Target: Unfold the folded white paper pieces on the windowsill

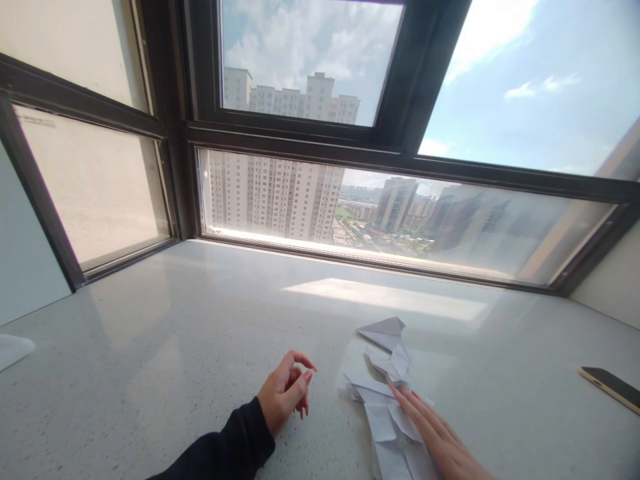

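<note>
A folded white paper figure lies on the pale stone sill, its pointed flaps reaching toward the window. My right hand rests flat on its near part with fingers stretched out together. My left hand, in a dark sleeve, sits on its edge on the sill a little left of the paper, fingers loosely curled and apart, holding nothing.
A dark phone lies near the right edge of the sill. A white object shows at the far left edge. Dark-framed windows close off the back and left sides, with tall buildings beyond.
</note>
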`<state>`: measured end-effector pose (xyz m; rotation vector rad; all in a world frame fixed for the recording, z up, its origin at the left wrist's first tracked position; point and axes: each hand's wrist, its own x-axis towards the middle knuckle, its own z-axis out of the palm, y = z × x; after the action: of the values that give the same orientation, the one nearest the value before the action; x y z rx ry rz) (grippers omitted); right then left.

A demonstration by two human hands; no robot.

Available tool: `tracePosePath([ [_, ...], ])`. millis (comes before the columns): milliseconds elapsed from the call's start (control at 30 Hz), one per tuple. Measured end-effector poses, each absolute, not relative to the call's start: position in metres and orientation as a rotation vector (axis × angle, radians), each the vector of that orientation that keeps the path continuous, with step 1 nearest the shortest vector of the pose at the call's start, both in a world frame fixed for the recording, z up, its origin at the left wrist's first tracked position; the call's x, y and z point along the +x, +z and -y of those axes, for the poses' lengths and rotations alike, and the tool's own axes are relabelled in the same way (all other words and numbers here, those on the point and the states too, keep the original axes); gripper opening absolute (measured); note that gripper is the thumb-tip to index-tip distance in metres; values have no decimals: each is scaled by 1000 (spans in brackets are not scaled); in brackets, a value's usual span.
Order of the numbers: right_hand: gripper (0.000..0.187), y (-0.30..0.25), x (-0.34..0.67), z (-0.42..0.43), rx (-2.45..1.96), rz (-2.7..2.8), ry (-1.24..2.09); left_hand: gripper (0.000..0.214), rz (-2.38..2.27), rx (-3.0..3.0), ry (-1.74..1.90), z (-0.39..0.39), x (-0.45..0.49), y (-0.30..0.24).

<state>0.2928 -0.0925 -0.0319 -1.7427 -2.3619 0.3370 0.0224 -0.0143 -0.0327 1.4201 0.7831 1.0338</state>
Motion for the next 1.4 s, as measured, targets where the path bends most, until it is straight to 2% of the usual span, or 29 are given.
tracePosePath([
  [167, 82, -17, 220, 68, -1761, 2374, 522, 24, -906, 1655, 1090, 13, 19, -32],
  [300, 82, -9, 185, 49, -1578, 2251, 359, 19, -981, 1972, 1211, 19, 16, -33],
  [400, 79, -1, 194, 40, -1456, 2223, 143, 25, -1046, 2190, 1243, 24, 15, -33],
  [533, 59, -4, 236, 28, -1570, 2049, -121, 42, -1133, 2404, 1084, 24, 14, -33],
  [667, 55, -26, 275, 8, -1781, 1918, -169, 57, -1132, 2540, 865, 21, 13, -35],
  [800, 61, -45, 286, -6, -1883, 1860, 6, 63, -1153, 2596, 732, 19, 15, -40],
  [900, 57, -44, 270, -2, -1835, 1864, 163, 58, -1169, 2557, 758, 16, 16, -43],
  [1067, 46, -20, 222, 25, -1505, 1987, 363, 33, -1211, 2476, 928, 7, 9, -40],
  [1200, 39, -9, 217, 30, -1404, 1942, 260, 29, -1328, 2461, 1090, -1, 1, -35],
  [1300, 44, -17, 241, 15, -1577, 1839, -14, 31, -1469, 2446, 1173, -7, -2, -38],
  [1400, 63, -33, 271, -7, -1827, 1728, -218, 45, -1594, 2458, 1091, -12, -3, -46],
])
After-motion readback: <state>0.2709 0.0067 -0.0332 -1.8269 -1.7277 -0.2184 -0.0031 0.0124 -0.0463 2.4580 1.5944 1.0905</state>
